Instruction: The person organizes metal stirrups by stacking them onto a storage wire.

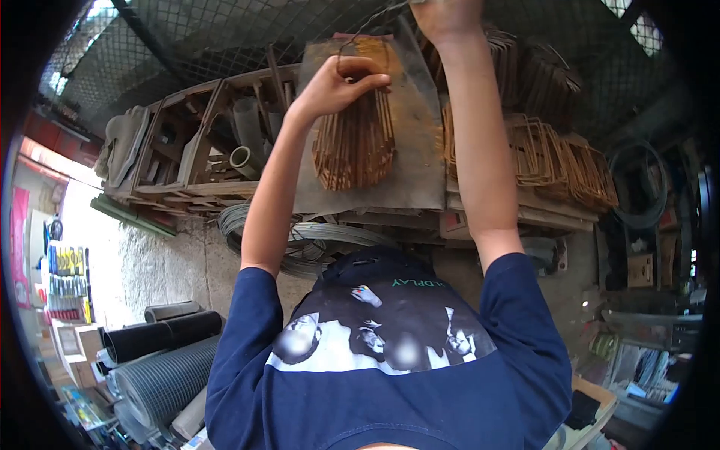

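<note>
"Which step?"
"Handling wire [365, 26], I'd judge, above the rods [352, 150] on the board [420, 169]. The left hand [328, 91] is curled; its grip I can't tell."
"Right hand [448, 19]?"
"By the wire (cropped, so grip unclear). Next calls for steady wire control."

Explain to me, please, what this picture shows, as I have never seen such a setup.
There is no robot: a person works with two bare hands. The one picture comes from a camera worn on the head, looking forward and down. On a flat sheet lies a bundle of rusty-looking rods. The left hand curls above its far end; the right hand is partly cut off at the top edge. A thin wire runs between them, though how each grips it is unclear.
</note>
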{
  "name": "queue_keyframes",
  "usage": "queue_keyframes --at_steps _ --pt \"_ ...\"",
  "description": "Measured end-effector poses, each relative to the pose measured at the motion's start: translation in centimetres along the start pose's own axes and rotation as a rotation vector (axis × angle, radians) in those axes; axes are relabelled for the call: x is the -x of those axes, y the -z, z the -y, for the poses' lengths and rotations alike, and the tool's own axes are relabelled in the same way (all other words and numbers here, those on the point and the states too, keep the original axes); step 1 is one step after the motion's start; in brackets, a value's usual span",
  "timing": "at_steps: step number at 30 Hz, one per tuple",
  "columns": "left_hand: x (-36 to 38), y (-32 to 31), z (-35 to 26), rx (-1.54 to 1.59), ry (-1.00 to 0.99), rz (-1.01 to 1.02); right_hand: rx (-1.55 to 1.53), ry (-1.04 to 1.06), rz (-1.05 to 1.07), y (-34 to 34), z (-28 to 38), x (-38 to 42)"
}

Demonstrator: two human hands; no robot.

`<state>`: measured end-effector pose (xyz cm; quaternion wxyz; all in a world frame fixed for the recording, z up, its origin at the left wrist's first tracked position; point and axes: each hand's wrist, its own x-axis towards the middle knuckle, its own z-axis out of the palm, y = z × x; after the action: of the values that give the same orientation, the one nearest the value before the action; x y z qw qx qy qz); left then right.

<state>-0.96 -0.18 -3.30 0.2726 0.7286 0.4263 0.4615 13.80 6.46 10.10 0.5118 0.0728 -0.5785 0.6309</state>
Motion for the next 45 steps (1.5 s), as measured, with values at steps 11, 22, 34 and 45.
queue_keyframes --at_steps 11,22,34,45 --pt "1.0 -0.1 -0.4 -0.128 -0.011 -0.184 1.756 -0.922 -0.324 12.3 -1.5 20.1" --pt "-0.4 1.1 2.3 0.163 0.084 -0.124 1.378 -1.176 -0.640 14.4 -0.3 23.9" --pt "-1.4 2.0 2.8 0.113 0.010 -0.040 1.409 -0.886 -0.749 15.0 -0.2 24.4" --pt "-1.5 1.7 2.7 0.080 0.028 -0.009 0.826 -0.093 -0.565 11.0 2.7 19.6"
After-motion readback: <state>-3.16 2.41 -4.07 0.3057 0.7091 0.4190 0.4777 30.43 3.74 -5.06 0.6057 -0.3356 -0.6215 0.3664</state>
